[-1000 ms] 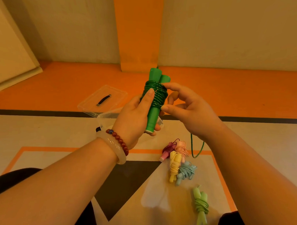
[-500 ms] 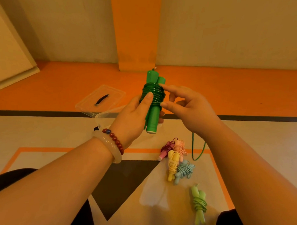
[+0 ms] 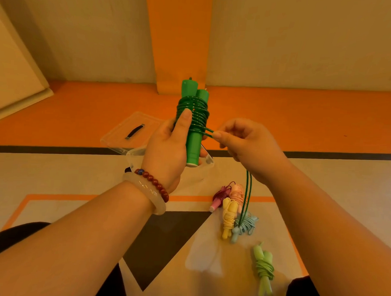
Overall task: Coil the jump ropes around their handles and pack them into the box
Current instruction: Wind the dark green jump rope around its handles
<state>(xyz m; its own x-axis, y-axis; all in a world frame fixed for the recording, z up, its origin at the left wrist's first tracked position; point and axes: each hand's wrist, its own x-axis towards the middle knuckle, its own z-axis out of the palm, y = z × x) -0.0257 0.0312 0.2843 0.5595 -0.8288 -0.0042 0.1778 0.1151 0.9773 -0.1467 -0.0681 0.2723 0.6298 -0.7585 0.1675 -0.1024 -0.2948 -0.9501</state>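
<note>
While the green handles [image 3: 192, 127] are clamped upright in the left hand [image 3: 168, 151] so coils stay put, the rope [image 3: 207, 131] is pinched taut between right hand [image 3: 247, 147] fingers [image 3: 217, 134]; the box [image 3: 132, 154] is kept near.

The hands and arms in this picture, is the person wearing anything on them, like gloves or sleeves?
No gloves and no sleeves: both forearms are bare as far as the picture shows. The left hand has two pieces on its wrist: a smooth, pale, translucent bangle and, just above it, a bracelet of round dark red beads with one blue bead. The right hand and its wrist show nothing worn.
</note>
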